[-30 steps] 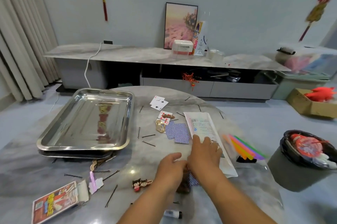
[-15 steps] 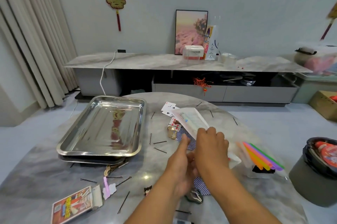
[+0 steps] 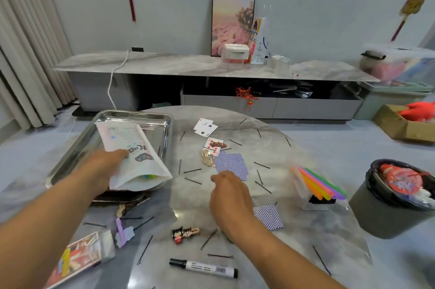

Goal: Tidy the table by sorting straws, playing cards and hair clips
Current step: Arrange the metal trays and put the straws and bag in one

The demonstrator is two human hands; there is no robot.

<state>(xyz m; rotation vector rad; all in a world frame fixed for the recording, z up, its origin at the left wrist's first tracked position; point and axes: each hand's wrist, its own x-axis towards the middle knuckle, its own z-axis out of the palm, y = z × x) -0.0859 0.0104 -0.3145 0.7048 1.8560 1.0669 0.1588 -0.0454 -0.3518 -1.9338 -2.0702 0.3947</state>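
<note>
At ten o'clock on the table (image 3: 317, 237), the left hand (image 3: 103, 168) holds a white straw bag (image 3: 134, 154) over the metal tray (image 3: 77, 147); its print is too blurry to read. The right hand (image 3: 229, 197) hangs loosely curled and empty near blue-backed playing cards (image 3: 231, 164). Loose straws (image 3: 315, 182) at three o'clock, cards and hair clips (image 3: 186, 233) still look unsorted, so the job seems barely begun.

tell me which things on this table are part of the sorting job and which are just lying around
Part of the job:
straws
face-up cards
blue-backed cards
cartoon hair clip
hairpins
white bag, held by the left hand
steel tray

Just lying about:
black marker
bin
</note>
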